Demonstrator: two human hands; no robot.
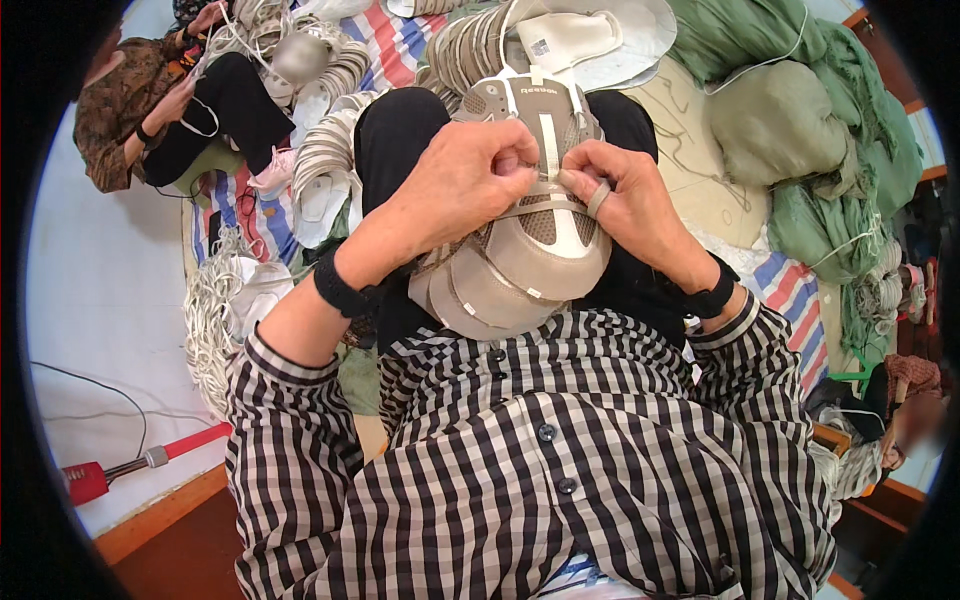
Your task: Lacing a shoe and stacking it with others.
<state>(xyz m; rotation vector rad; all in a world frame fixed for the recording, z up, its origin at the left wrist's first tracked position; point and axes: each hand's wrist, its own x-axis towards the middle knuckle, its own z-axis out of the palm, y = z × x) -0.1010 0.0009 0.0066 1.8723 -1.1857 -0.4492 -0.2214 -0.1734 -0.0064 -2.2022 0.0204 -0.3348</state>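
Observation:
A stack of beige and white shoe uppers (490, 285) rests in my lap between my knees, its toes toward me. The top one has a brown tongue with a white stripe. A flat beige shoelace (530, 208) crosses its front. My left hand (460, 180) is pinched at the lacing on the left side of the tongue, its fingertips partly hidden. My right hand (630, 200) pinches the lace just right of the tongue, and a beige strip of it passes by the fingers. The two hands nearly meet over the upper.
More stacked uppers (470, 55) lie beyond my knees, with others at the left (325, 170). A heap of pale laces (215, 320) sits at the left. Green sacks (780, 120) fill the far right. A co-worker (190, 110) sits at the upper left, another person at the right edge.

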